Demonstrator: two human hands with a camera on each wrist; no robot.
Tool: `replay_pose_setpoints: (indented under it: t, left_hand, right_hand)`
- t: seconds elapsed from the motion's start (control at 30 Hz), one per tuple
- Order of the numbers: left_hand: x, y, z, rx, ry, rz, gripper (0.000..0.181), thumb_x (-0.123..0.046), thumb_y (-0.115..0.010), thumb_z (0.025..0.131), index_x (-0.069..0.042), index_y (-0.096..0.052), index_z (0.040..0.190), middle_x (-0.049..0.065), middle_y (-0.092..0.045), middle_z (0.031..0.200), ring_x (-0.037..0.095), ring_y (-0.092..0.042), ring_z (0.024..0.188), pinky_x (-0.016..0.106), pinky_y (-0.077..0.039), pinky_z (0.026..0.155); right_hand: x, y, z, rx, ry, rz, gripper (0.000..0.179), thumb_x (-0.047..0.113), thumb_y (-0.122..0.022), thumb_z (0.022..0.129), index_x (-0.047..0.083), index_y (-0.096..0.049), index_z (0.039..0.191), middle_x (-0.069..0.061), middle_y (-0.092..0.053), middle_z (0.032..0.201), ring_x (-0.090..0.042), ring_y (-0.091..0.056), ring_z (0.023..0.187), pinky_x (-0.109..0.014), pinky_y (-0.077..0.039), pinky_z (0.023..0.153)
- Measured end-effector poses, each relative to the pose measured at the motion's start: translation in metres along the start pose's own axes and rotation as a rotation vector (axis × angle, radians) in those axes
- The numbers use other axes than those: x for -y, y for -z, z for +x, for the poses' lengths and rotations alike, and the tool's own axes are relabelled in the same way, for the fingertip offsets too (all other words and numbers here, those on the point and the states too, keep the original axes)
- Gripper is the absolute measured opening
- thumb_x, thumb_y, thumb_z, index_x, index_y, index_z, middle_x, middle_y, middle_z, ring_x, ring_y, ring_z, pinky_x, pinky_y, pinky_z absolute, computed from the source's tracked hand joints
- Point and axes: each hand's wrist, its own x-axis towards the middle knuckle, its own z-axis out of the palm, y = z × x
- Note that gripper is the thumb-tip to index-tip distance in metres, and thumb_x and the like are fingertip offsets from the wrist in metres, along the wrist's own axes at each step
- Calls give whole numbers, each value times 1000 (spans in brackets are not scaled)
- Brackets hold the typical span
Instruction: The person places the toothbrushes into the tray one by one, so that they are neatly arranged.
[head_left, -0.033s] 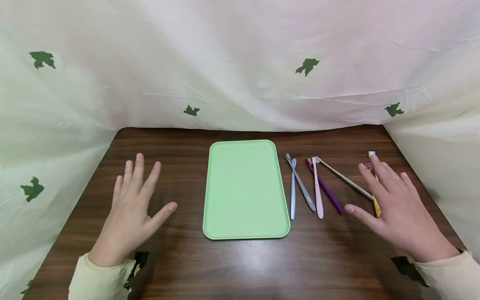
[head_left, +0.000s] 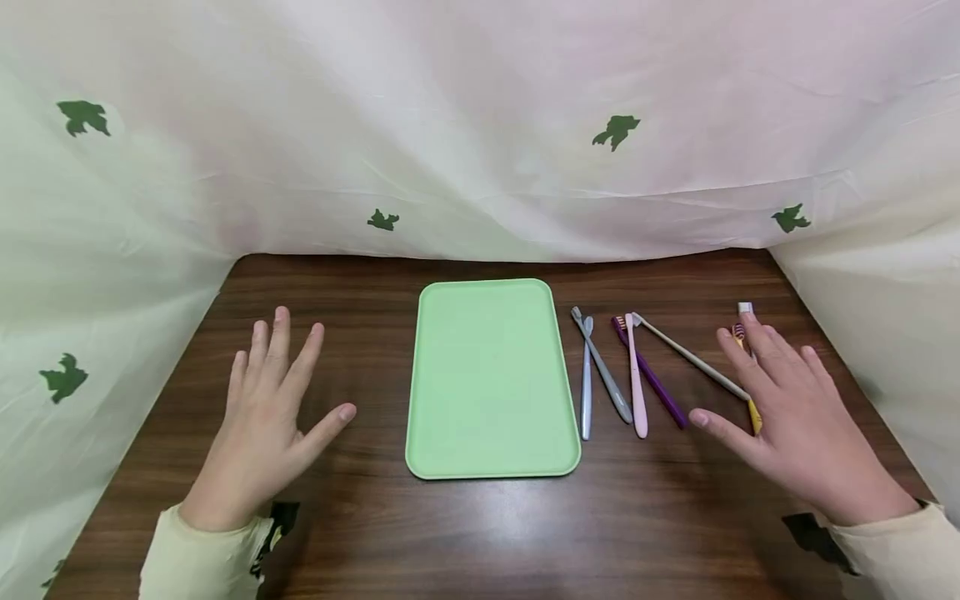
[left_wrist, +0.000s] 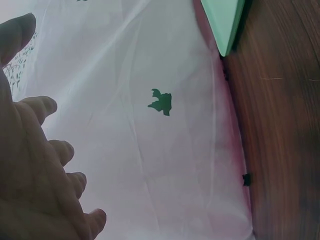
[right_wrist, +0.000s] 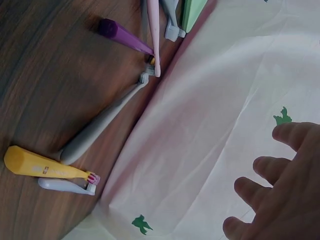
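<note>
Both hands hover with spread fingers and hold nothing. The left hand (head_left: 262,425) is over the left part of the table, apart from the green tray (head_left: 491,379). Over the right part, the right hand (head_left: 798,417) partly hides a yellow toothbrush (right_wrist: 42,164) and a pale toothbrush (right_wrist: 62,185) in the head view. Nearer the tray lie a light blue toothbrush (head_left: 587,392) crossed by a grey-blue toothbrush (head_left: 606,375), and a pink toothbrush (head_left: 636,383) crossing a purple toothbrush (head_left: 660,387). A grey toothbrush (head_left: 693,358) slants toward the right hand.
The dark wooden table (head_left: 480,542) has white cloth (head_left: 480,125) with green patches behind it and along both sides. The tray has a low raised rim and stands in the middle, left of the toothbrushes.
</note>
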Motion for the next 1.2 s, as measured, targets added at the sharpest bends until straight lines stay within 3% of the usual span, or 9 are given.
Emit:
replay_pose_setpoints:
  t: [0.27, 0.43, 0.77, 0.87, 1.07, 1.13, 1.2]
  left_hand:
    - [0, -3, -2, 10, 8, -17, 90, -52, -63, 94, -19, -17, 163, 11, 7, 168, 39, 7, 153, 67, -1, 118]
    - [-1, -6, -3, 2, 4, -77, 91, -49, -65, 94, -21, -13, 163, 11, 8, 168, 39, 6, 153, 68, 0, 117]
    - [-1, -14, -2, -46, -29, -251, 90, -49, -62, 96, -21, -10, 164, 9, 6, 169, 39, 7, 153, 69, 0, 116]
    - [3, -20, 2, -80, -14, -357, 91, -38, -66, 96, -21, -7, 164, 5, 4, 169, 33, 5, 154, 62, -2, 120]
    - [10, -35, 7, -215, 46, -608, 92, -6, -65, 95, -22, -6, 164, -2, -9, 169, 21, -7, 155, 30, -11, 122]
    - [11, -39, 9, -221, 54, -638, 90, -1, -62, 95, -23, -8, 163, -2, -13, 168, 21, -11, 154, 28, -13, 121]
    - [12, -42, 10, -188, 84, -650, 89, -1, -61, 96, -26, -8, 163, -4, -15, 168, 19, -12, 154, 29, -14, 121]
  right_hand:
    - [1, -5, -3, -5, -19, 45, 100, 45, -76, 86, 11, -20, 162, -11, -9, 168, -33, -11, 153, -54, 5, 122]
    - [4, -10, -2, -28, -28, 124, 97, 40, -76, 87, 7, -22, 161, -20, -16, 165, -42, -18, 150, -54, 2, 123]
    - [11, -22, 0, -91, -83, 296, 90, 27, -80, 86, 7, -30, 158, -20, -25, 163, -46, -24, 147, -58, -14, 121]
    - [13, -26, 0, -106, -118, 335, 87, 24, -80, 86, 7, -32, 157, -24, -30, 159, -48, -28, 144, -61, -16, 119]
    - [17, -31, 1, -120, -236, 390, 73, 22, -75, 91, 5, -39, 153, -29, -44, 149, -53, -41, 133, -70, -30, 104]
    - [18, -33, 2, -122, -271, 400, 70, 23, -73, 93, 6, -41, 152, -27, -46, 147, -52, -44, 130, -66, -33, 104]
    - [18, -35, 3, -132, -287, 408, 66, 23, -72, 93, 6, -43, 151, -25, -48, 146, -50, -47, 128, -53, -36, 106]
